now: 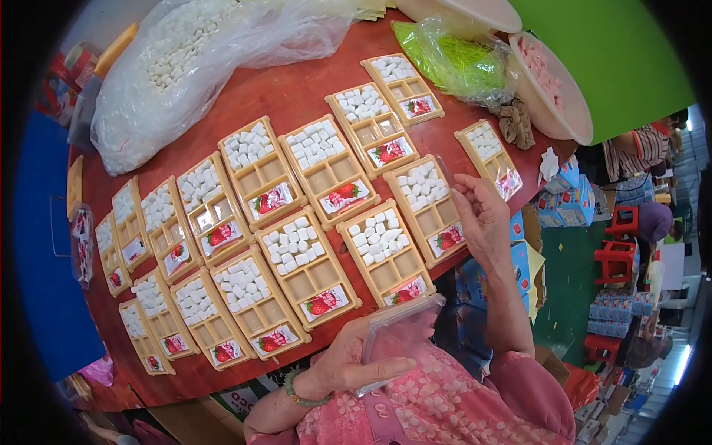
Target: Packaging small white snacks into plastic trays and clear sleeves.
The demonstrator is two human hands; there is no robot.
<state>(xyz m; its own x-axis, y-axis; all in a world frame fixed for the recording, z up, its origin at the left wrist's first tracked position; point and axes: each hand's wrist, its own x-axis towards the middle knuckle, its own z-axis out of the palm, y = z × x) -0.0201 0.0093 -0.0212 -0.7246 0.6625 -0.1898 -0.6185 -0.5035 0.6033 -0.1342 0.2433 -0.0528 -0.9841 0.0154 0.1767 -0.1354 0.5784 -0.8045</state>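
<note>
My left hand (pixel 345 360), a beaded bracelet at its wrist, grips a stack of clear plastic lids (pixel 400 334) close to my body, with the thumb across the front. At the table's right side, my right hand (pixel 482 215) has its fingers bent against the right edge of a tan compartment tray (pixel 426 222). A clear lid's edge (pixel 443 169) shows there between the fingers and the tray; the fingertips are partly hidden. This tray holds white marshmallow-like pieces (pixel 421 185) and a strawberry-printed sachet (pixel 448 238). Just left lies a similar filled tray (pixel 386 274).
Several more filled trays (pixel 248 285) stand in rows across the red table (pixel 245 96). Behind them lies a large bag of white pieces (pixel 185 55). A green packet (pixel 460 59) and a bowl of pink pieces (pixel 545 81) are far right. Beyond the table are blue boxes (pixel 567 200) and other people.
</note>
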